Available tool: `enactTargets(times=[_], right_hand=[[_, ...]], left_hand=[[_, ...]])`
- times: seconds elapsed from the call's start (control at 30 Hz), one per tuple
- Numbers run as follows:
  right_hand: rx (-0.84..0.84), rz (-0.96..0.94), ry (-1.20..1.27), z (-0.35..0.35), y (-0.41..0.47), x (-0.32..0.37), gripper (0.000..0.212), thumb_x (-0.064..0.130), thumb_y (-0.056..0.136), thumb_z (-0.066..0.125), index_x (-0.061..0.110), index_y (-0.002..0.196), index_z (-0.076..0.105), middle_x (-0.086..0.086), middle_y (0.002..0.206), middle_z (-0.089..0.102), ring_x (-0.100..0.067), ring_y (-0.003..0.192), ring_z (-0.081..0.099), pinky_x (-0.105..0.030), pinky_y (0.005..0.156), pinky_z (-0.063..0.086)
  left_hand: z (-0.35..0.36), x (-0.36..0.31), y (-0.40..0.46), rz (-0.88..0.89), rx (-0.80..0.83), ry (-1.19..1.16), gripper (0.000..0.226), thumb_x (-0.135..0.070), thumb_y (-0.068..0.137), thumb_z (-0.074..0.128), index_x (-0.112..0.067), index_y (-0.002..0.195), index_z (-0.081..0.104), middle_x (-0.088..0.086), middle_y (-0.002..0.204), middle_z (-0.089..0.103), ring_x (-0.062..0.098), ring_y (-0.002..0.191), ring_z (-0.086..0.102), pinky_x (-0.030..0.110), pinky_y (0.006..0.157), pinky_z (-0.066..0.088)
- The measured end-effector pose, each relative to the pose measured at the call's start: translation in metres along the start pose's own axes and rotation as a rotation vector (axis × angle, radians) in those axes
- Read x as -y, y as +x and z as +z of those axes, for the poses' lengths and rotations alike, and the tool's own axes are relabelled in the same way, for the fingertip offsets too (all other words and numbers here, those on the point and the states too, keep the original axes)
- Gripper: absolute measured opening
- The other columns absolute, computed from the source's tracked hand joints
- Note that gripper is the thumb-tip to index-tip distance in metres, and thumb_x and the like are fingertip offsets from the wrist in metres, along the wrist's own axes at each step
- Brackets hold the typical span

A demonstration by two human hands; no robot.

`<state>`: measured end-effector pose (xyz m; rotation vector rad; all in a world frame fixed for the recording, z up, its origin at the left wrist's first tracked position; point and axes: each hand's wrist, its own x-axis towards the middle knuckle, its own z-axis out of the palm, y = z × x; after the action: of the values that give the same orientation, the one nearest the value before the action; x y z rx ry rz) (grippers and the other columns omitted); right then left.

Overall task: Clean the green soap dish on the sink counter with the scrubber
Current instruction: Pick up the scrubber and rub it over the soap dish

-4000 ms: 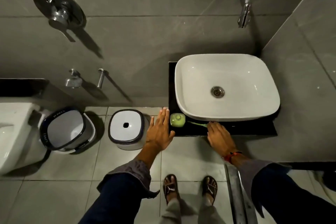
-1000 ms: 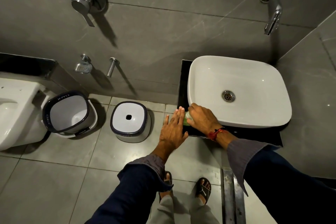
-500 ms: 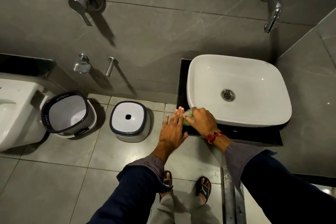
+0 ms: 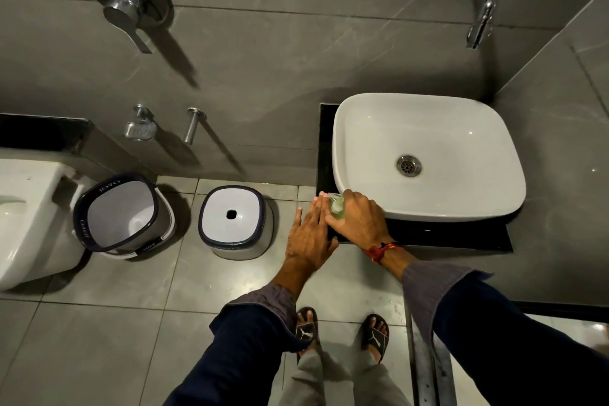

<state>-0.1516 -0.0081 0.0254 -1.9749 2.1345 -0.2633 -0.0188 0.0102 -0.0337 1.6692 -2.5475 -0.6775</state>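
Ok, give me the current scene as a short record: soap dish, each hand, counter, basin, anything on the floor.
soap dish: green soap dish, front-left corner of the counter, mostly covered by the hands
right hand: right hand on top of the dish; scrubber not visible
left hand: left hand, flat, fingers extended, against the dish's left side
counter: black counter
basin: white basin, tap not running
floor: bucket and stool left of the counter

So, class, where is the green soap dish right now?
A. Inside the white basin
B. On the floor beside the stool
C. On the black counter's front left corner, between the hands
C: the green soap dish sits on the black counter, with the left hand and right hand on either side.
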Motion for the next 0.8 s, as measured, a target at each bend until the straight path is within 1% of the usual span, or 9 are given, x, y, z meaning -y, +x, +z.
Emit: enactTargets(times=[0.1,0.23,0.27,0.33,0.4,0.47,0.6,0.73,0.8], right_hand=[[0.033,0.015,0.056,0.003,0.0,0.0,0.039,0.041,0.088,0.061,0.003,0.101,0.064,-0.017,0.089,0.073,-0.033,0.074,0.068,-0.03,0.057,0.048],[-0.016,0.087,-0.027,-0.003,0.006,0.001,0.06,0.064,0.088,0.056,0.006,0.077,0.067,-0.012,0.068,0.069,-0.021,0.051,0.049,-0.018,0.043,0.026],[-0.036,0.09,-0.031,-0.003,0.005,0.002,0.06,0.065,0.086,0.056,0.007,0.075,0.067,-0.011,0.065,0.068,-0.021,0.05,0.048,-0.017,0.042,0.026],[-0.037,0.073,-0.002,-0.001,-0.001,0.005,0.052,0.058,0.087,0.058,0.006,0.085,0.067,-0.012,0.072,0.071,-0.026,0.055,0.061,-0.022,0.045,0.041],[0.009,0.078,0.038,0.002,-0.005,0.006,0.044,0.045,0.088,0.061,0.003,0.101,0.065,-0.015,0.085,0.073,-0.03,0.071,0.069,-0.03,0.056,0.053],[0.035,0.105,0.05,0.002,-0.001,0.003,0.043,0.044,0.09,0.062,0.002,0.1,0.065,-0.015,0.083,0.073,-0.029,0.068,0.068,-0.028,0.055,0.05],[-0.016,0.128,0.011,-0.002,0.001,0.006,0.056,0.061,0.088,0.057,0.007,0.077,0.065,-0.005,0.06,0.06,-0.02,0.049,0.05,-0.016,0.044,0.029],[0.037,0.065,0.04,0.005,-0.003,0.005,0.038,0.039,0.088,0.064,0.002,0.098,0.066,-0.015,0.079,0.073,-0.029,0.065,0.068,-0.023,0.053,0.041],[0.043,0.103,0.062,0.005,0.001,0.004,0.041,0.042,0.091,0.063,0.002,0.098,0.067,-0.015,0.081,0.073,-0.029,0.067,0.069,-0.025,0.053,0.044]], left_hand=[[0.001,0.0,0.0,-0.003,0.002,0.012,0.086,-0.044,0.1,0.049,-0.011,0.161,-0.002,0.008,0.172,-0.004,0.023,0.159,-0.004,0.048,0.128,0.0],[0.0,0.0,-0.001,0.006,-0.012,0.016,0.086,-0.042,0.1,0.05,-0.01,0.161,-0.002,0.009,0.172,-0.002,0.023,0.159,-0.002,0.048,0.128,0.002],[0.0,0.0,-0.001,0.005,-0.015,0.017,0.086,-0.043,0.1,0.05,-0.01,0.161,-0.002,0.009,0.172,-0.002,0.023,0.159,-0.002,0.047,0.128,0.001],[0.001,-0.001,0.001,0.001,-0.006,0.016,0.087,-0.046,0.101,0.048,-0.01,0.161,-0.003,0.008,0.172,-0.002,0.022,0.159,-0.003,0.047,0.127,0.0],[0.001,-0.003,0.001,-0.001,0.002,0.02,0.086,-0.048,0.102,0.047,-0.011,0.161,-0.003,0.008,0.172,-0.003,0.023,0.159,-0.004,0.047,0.128,0.001],[0.001,-0.005,0.002,-0.009,0.012,0.012,0.087,-0.048,0.101,0.048,-0.012,0.162,-0.003,0.007,0.172,-0.005,0.023,0.159,-0.004,0.049,0.129,0.003],[0.001,-0.002,0.0,-0.009,-0.002,0.005,0.087,-0.044,0.1,0.05,-0.011,0.161,-0.003,0.008,0.172,-0.004,0.022,0.159,-0.003,0.049,0.129,0.003],[0.003,-0.002,0.0,-0.015,-0.002,0.009,0.089,-0.048,0.101,0.049,-0.011,0.161,-0.005,0.007,0.172,-0.005,0.023,0.159,-0.004,0.049,0.129,0.003],[0.002,-0.002,0.001,-0.022,-0.003,0.007,0.089,-0.049,0.101,0.049,-0.011,0.161,-0.004,0.007,0.171,-0.005,0.023,0.159,-0.003,0.048,0.129,0.002]])
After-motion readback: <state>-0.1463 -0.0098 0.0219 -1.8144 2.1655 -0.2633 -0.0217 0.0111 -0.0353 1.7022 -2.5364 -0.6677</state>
